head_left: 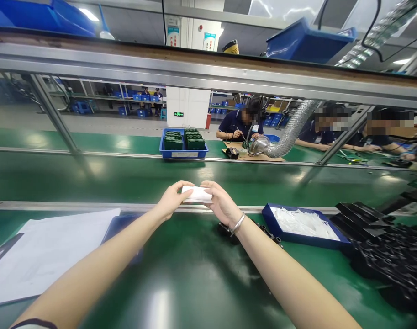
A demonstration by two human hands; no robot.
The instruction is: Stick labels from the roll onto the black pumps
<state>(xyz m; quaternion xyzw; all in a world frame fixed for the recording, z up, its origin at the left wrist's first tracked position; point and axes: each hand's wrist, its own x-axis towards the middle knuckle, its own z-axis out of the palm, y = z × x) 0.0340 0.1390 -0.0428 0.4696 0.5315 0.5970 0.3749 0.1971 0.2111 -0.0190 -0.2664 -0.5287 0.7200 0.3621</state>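
Note:
Between my two hands is a small white rectangular piece point(196, 194), held level above the far edge of the green work surface; I cannot make out its exact kind. My left hand point(172, 198) grips its left end, thumb in front and fingers behind. On the right end, my right hand point(223, 201) closes in the same way, with a silver bangle at the wrist. Below my right wrist lie some black molded parts point(263, 230), partly hidden by the forearm.
A blue tray point(331, 244) of flat white pieces stands at the right, beside a heap of black plastic parts point(393, 260). White paper point(64, 242) lies at the left. Beyond the rail are a blue bin point(184, 154) of green boards, a duct point(295, 125) and seated co-workers point(237, 123).

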